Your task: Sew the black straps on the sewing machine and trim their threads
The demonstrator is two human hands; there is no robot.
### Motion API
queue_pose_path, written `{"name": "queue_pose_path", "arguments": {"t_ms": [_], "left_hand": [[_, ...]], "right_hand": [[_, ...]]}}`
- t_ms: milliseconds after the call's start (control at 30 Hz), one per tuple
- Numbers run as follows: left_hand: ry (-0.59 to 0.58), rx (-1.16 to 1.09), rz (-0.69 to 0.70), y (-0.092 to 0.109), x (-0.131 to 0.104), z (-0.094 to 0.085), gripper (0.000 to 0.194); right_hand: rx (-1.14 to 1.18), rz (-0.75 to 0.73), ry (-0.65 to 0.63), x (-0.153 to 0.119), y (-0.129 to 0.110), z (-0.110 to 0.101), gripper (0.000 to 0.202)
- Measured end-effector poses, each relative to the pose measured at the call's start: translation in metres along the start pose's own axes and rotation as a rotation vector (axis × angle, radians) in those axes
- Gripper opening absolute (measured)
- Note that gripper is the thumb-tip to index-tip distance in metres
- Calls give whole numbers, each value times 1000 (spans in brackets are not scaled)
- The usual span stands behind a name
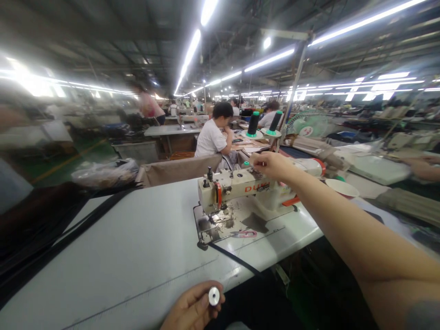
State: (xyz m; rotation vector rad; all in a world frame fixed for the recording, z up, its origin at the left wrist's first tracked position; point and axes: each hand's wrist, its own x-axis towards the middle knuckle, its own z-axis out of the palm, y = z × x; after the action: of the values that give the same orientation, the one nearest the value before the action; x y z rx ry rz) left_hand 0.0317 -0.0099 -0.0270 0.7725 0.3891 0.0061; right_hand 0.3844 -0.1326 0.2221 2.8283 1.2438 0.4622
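Low in the head view, my left hand (pixel 194 306) pinches a small silver bobbin (pixel 214 296) near the front edge of the table. Its round face with a hole in the centre is turned up towards me. My right hand (pixel 273 165) reaches over the top of a cream sewing machine (pixel 237 192), fingers closed together. Whatever those fingers hold, if anything, is too small to make out. Pink-handled thread snips (pixel 245 234) lie on the machine bed, and a narrow black strip (pixel 237 259) runs from the bed over the table edge.
Two black thread cones (pixel 253 124) stand behind the machine. Dark fabric (pixel 68 233) is heaped along the table's left side. A brown cloth-lined bin (pixel 178 170) borders the far edge. A person in white (pixel 211 137) sits beyond; a green fan (pixel 305 124) is at right.
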Motion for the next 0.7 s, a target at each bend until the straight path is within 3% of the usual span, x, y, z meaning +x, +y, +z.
{"name": "queue_pose_path", "arguments": {"t_ms": [167, 267, 367, 533, 700], "left_hand": [[-13, 73, 66, 4, 7, -3, 47], [2, 73, 41, 7, 9, 0, 50], [-4, 36, 8, 10, 11, 8, 49], [-107, 36, 20, 16, 17, 14, 42], [-68, 33, 70, 16, 20, 13, 45]], "right_hand": [[-85, 150, -42, 12, -1, -9, 15], [-81, 97, -111, 13, -2, -15, 10], [-77, 85, -101, 15, -4, -16, 19], [-101, 132, -152, 17, -3, -19, 16], [-69, 86, -140, 18, -8, -21, 21]]}}
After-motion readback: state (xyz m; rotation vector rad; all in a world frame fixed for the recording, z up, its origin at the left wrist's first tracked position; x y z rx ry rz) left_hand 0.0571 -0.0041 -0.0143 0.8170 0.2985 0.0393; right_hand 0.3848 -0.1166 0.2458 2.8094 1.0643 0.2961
